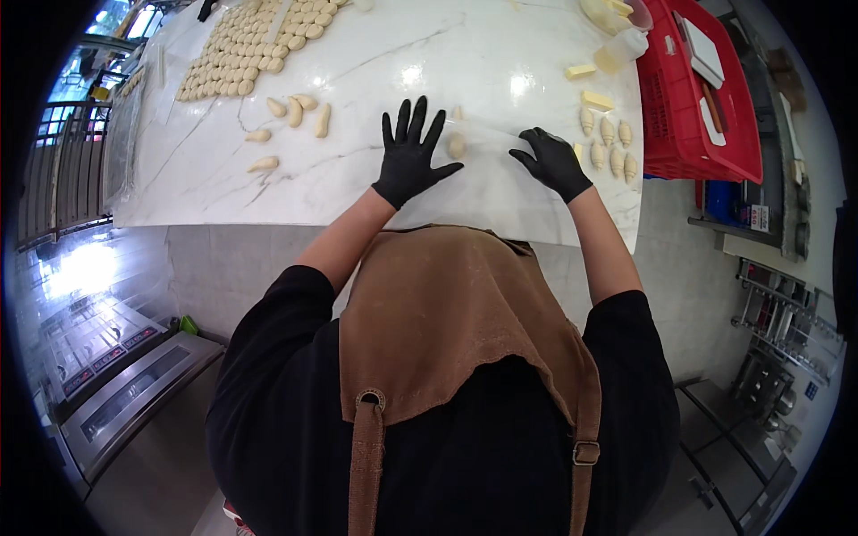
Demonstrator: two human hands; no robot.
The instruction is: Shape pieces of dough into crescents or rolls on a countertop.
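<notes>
My left hand point(411, 157), in a black glove, is laid flat on the marble tabletop point(375, 71) with its fingers spread and nothing in them. Just right of its thumb is a small dough piece point(457, 146), with a smaller pale bit point(458, 113) beyond it. A pale translucent sheet point(492, 132), like plastic film, stretches from there towards my right hand point(551, 163). That hand, also gloved in black, has its fingers curled at the sheet's right end; the exact grip is hard to see. Several rolled dough pieces point(608, 131) lie right of it, beside yellow butter sticks point(597, 100).
Several tapered dough pieces point(296, 111) lie loose at left, before a large block of round dough pieces point(241, 55). A squeeze bottle point(621, 50) stands far right. Past the table's right edge sits a red crate point(684, 116) holding a white flat device point(703, 52).
</notes>
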